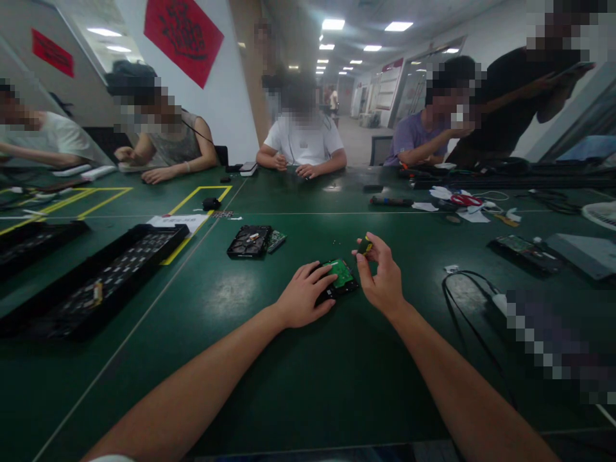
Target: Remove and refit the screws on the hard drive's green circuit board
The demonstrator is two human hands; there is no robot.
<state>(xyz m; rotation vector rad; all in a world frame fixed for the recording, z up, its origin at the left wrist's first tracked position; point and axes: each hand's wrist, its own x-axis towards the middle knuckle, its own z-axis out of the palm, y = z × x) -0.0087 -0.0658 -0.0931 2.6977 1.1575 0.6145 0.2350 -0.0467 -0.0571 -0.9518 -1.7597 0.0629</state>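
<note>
A black hard drive (342, 276) with a green circuit board on its upper face lies on the green table in front of me. My left hand (304, 296) grips its left side, fingers across the top and thumb along the near edge. Just right of the drive, my right hand (384, 277) is closed around the yellow-and-black handle of a small screwdriver (366, 244); I cannot make out its tip. A few tiny bits, probably screws (336, 242), lie beyond the drive. Farther left is another black drive (249, 241) beside a loose circuit board (276, 241).
Long black trays (139, 256) stand on the left. At right lie a black cable (450, 301), a dark device with a board (524, 253) and a grey box (582, 253). Paper scraps and wires (466, 200) lie farther back. Several people sit across the table (250, 385).
</note>
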